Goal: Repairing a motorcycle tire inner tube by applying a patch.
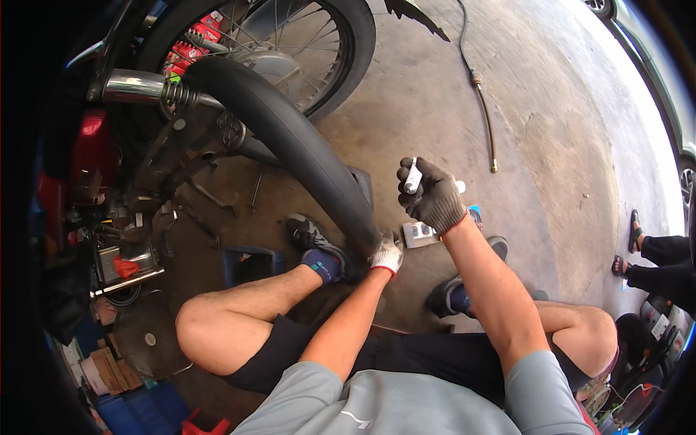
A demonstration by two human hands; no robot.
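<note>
A black rubber inner tube (290, 148) hangs in a long arc from the motorcycle down toward my feet. At its lower end, my left hand (388, 254) in a knit work glove is closed round the rubber, with some fingers hidden behind it. My right hand (435, 197), in a glove with a dark palm, is raised off the floor to the right. Its fingers curl round a small white squeeze tube (413, 177), held upright apart from the inner tube. Below that hand lies a flat pale box or card (420, 234) with small round shapes on it.
The motorcycle's spoked wheel (341, 43) stands at the upper left. A blue open bin (254, 264) sits by my left foot, and tools (212, 197) lie farther left. An air hose (480, 94) stretches across the concrete. Another person's sandalled feet (635, 230) are at far right.
</note>
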